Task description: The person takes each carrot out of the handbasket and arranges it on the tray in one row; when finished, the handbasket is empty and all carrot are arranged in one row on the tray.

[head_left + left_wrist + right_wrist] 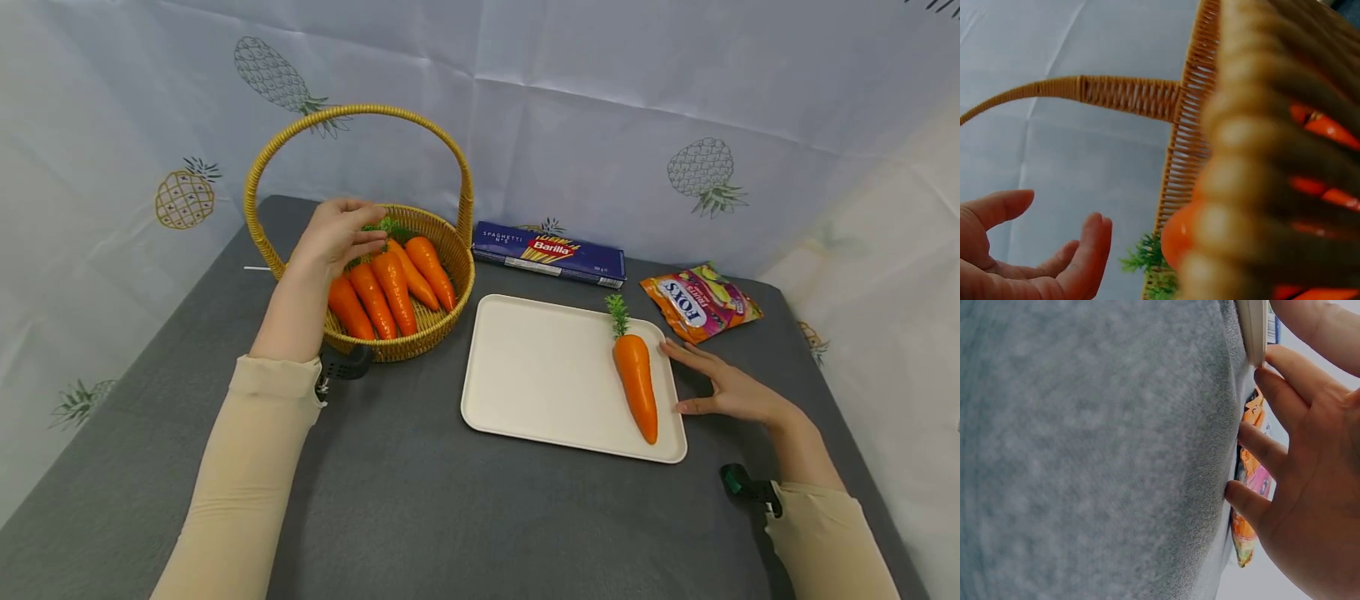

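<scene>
My left hand (341, 227) hovers over the yellow woven basket (441, 332), fingers apart and nothing between them. Several orange carrots (394, 293) with green tops lie in that basket; the hand hides part of their leafy ends. In the left wrist view, a gap separates the fingers (1088, 259) from the leafy green top (1145, 253) of a carrot. One carrot (635, 385) rests on the right part of a cream tray (540, 375), leaves pointing away. My right hand (731, 390) touches the tray's right edge with spread fingers; some fingertips (1232, 490) rest on the table.
Behind the tray lies a blue spaghetti box (551, 254). An orange and pink candy bag (701, 302) lies beyond the tray's back right corner. The basket's tall arched handle (360, 110) rises around the left arm. A pineapple-print cloth (570, 125) hangs behind the grey table (480, 517).
</scene>
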Demonstrator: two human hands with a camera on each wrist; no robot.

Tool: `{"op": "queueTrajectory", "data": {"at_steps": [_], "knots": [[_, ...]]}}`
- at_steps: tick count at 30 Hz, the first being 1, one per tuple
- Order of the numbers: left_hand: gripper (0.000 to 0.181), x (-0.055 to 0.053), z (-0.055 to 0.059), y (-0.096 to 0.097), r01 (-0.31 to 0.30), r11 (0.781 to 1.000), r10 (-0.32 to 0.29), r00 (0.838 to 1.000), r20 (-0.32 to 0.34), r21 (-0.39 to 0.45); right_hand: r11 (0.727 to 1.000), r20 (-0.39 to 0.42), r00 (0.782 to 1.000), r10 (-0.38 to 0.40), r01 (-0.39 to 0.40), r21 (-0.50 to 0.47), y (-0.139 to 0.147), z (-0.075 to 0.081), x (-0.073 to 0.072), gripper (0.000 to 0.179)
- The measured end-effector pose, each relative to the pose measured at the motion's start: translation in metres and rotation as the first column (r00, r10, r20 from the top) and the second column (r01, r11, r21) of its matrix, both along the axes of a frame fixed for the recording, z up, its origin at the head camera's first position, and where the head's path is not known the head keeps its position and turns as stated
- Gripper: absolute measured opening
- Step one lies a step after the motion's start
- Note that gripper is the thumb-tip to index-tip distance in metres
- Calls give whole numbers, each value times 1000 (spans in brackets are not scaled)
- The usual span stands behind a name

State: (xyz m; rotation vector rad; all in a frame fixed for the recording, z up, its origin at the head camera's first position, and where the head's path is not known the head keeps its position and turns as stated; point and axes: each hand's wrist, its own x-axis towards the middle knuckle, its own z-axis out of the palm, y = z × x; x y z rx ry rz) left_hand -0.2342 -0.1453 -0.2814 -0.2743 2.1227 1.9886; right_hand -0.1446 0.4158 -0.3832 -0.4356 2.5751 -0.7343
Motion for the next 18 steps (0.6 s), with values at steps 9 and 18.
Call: {"op": "queueTrajectory", "data": {"at_steps": [9, 18], "knots": [[64, -2, -16, -4, 21, 992, -16, 999, 45, -124, 1000, -1, 1000, 6, -6, -5, 1, -3, -1, 94], [59, -3, -24, -3, 66, 959, -57, 998, 41, -276, 1000, -5, 1000, 7, -7, -8, 1, -2, -1, 94]]}}
